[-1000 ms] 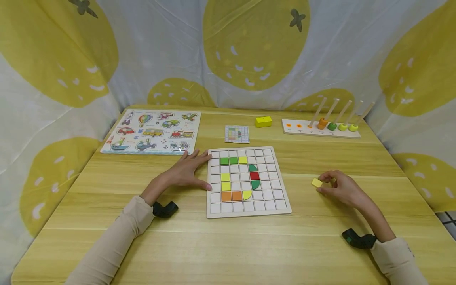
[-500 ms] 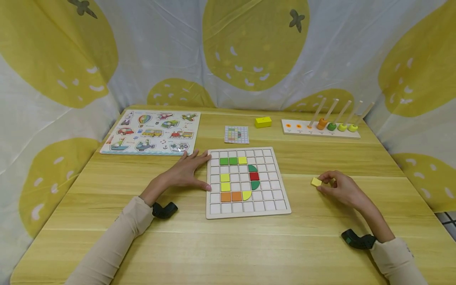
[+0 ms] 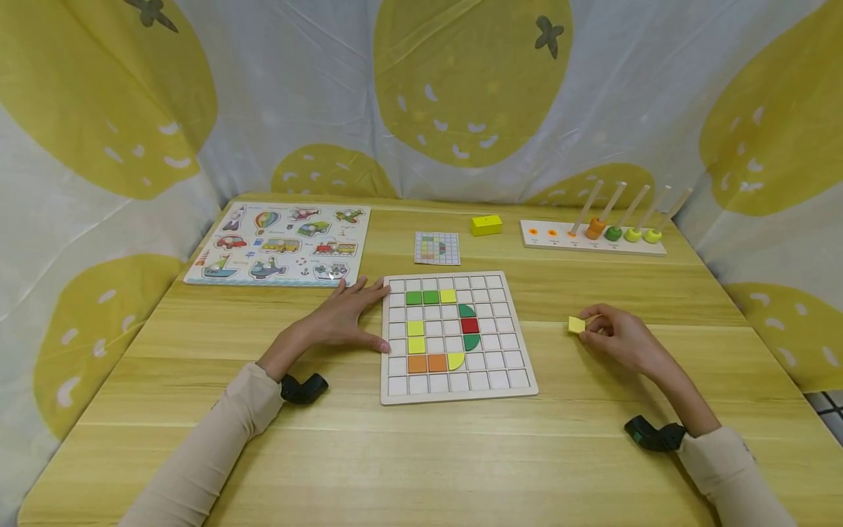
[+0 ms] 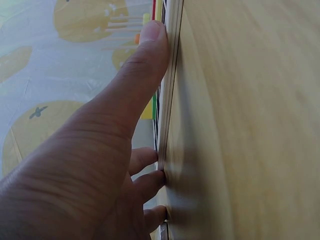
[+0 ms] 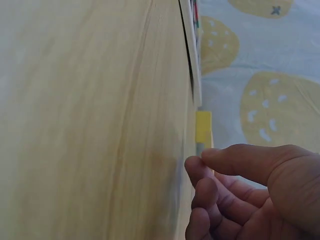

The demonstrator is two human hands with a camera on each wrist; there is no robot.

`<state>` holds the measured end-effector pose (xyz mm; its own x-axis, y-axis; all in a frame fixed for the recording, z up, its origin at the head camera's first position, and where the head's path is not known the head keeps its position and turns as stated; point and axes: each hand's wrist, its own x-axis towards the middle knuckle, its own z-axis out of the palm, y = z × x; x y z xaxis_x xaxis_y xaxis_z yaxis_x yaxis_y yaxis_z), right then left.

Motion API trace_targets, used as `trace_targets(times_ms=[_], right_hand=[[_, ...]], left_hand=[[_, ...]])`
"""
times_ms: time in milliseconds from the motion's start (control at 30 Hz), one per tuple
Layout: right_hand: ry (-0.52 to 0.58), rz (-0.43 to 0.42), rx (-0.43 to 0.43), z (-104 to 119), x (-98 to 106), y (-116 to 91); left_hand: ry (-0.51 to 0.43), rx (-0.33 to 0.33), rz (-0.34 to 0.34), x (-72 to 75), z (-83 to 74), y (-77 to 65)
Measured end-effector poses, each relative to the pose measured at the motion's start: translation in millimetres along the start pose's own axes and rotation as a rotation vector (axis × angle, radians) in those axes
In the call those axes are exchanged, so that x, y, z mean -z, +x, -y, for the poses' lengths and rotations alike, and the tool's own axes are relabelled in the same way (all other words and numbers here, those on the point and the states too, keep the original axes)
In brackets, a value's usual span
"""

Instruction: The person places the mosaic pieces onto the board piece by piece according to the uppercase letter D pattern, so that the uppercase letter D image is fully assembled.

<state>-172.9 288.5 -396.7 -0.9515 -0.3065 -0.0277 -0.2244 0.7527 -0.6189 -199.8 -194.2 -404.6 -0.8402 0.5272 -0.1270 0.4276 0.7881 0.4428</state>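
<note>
In the head view my right hand (image 3: 622,338) pinches a yellow square tile (image 3: 576,326) between thumb and fingers, right of the wooden grid board (image 3: 461,396). My left hand (image 3: 342,318) is spread along the board's left side, its thumb and fingertips on the edge. The left wrist view shows that thumb (image 4: 145,55) lying along the board's rim. Green, yellow, orange and red pieces sit in the board's cells, among them a red square (image 3: 469,326) between two green rounded pieces and a pair of orange squares (image 3: 426,364).
Behind the board lies a small pattern card (image 3: 437,249), with a yellow block (image 3: 486,225) beside it. A vehicle picture puzzle (image 3: 279,245) lies at the back left. At the back right stands a peg stand (image 3: 593,241) with upright rods and coloured beads.
My right hand has lifted slightly and shifted left toward the board, carrying the yellow square tile. The left hand and the board have stayed in place.
</note>
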Motion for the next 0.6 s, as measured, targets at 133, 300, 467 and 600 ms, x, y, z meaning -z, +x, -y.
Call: trace_targets(times_ms=[133,300,467,600], right_hand=[[0.031,-0.011,0.020,6,-3,5],[0.066,-0.005,0.045,15,-7,12],[0.069,0.004,0.059,23,-14,21],[0.078,0.019,0.081,33,-20,30]], left_hand=[[-0.003,-0.002,-0.002,0.3,-0.6,-0.2],[-0.004,-0.001,-0.002,0.2,-0.7,-0.3],[0.000,0.003,0.002,-0.5,-0.1,0.3],[0.003,0.004,-0.001,-0.6,0.1,0.6]])
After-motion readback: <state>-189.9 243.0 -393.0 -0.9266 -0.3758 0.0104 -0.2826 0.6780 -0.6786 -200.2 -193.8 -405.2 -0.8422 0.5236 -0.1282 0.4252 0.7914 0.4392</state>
